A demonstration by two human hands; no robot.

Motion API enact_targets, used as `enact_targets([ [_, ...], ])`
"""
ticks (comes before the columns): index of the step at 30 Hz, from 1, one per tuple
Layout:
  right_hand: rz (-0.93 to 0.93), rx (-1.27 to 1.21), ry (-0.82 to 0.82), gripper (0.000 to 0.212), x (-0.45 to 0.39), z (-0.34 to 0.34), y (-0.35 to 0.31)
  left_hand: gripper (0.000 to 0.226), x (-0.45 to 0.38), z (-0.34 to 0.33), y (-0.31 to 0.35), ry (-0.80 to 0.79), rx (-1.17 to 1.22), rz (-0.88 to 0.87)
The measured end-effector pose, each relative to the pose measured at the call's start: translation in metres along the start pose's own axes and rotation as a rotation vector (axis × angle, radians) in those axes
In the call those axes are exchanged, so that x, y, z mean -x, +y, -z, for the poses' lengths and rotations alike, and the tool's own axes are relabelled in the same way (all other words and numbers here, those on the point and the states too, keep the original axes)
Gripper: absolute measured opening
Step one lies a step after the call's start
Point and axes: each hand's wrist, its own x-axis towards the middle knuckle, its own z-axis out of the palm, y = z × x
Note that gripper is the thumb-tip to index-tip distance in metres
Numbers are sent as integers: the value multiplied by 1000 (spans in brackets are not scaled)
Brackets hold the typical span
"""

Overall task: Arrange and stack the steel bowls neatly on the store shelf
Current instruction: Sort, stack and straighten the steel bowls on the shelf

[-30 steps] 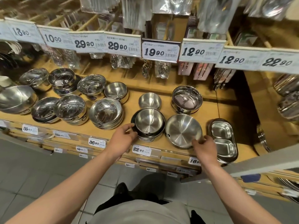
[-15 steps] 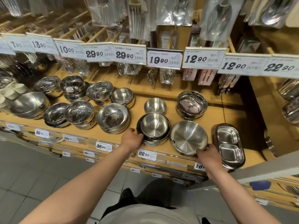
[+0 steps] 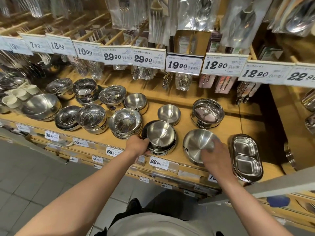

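Note:
Several steel bowls stand on the wooden shelf [image 3: 170, 92]. My left hand [image 3: 139, 146] grips the left side of a stack of steel bowls [image 3: 161, 136] near the shelf's front edge. My right hand [image 3: 215, 157] holds the near rim of a wide steel bowl [image 3: 197, 143], which is tilted up toward me, with fingers reaching inside it. Behind these sit a small single bowl [image 3: 168, 114] and a taller stacked pair [image 3: 207, 113]. More bowl stacks [image 3: 125, 122] fill the shelf's left half.
A two-compartment steel tray stack [image 3: 246, 157] lies right of the wide bowl. Price tags [image 3: 184, 65] hang on a rail above, with packaged cutlery [image 3: 238, 23] behind. White cups [image 3: 18, 94] sit far left. Lower shelves and a tiled floor lie below.
My left hand closed on the side of the bowl stack. My right hand moved over the wide bowl's rim and tipped it up toward me. The camera moved closer and leftward.

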Motion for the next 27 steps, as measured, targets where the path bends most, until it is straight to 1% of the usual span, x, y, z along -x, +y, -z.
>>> enact_targets([
  [1,9,8,-10,40,0,-3,-8,10,1,1,2,8,-31,-17],
  [2,-3,0,-26,45,-1,-6,-17,8,1,2,4,19,-71,-43],
  [3,-22,-26,-57,43,-3,-9,-25,7,3,3,6,31,-103,-67],
  [4,-35,-50,-101,37,-4,-13,-31,7,4,4,8,43,-118,-85],
  [6,-31,-62,-191,27,-8,-21,-38,16,8,6,12,68,-95,-103],
  [8,-19,-55,-262,28,-8,-27,-40,20,10,8,14,82,-49,-103],
  [10,-8,-48,-305,34,-8,-32,-41,25,11,11,15,78,16,-82],
  [12,-12,-53,-318,40,-9,-34,-41,27,13,18,16,61,79,-47],
  [16,-33,-65,-333,40,-15,-36,-40,7,17,36,18,5,225,23],
  [20,-87,-76,-350,38,-22,-42,-41,14,24,60,25,-45,355,48],
  [23,-95,-67,-381,37,-22,-52,-43,12,29,83,30,-19,390,34],
  [25,-98,-80,-410,42,-20,-63,-45,9,31,97,32,1,413,31],
  [27,-86,-96,-401,46,-19,-73,-47,9,33,108,33,31,429,33],
])
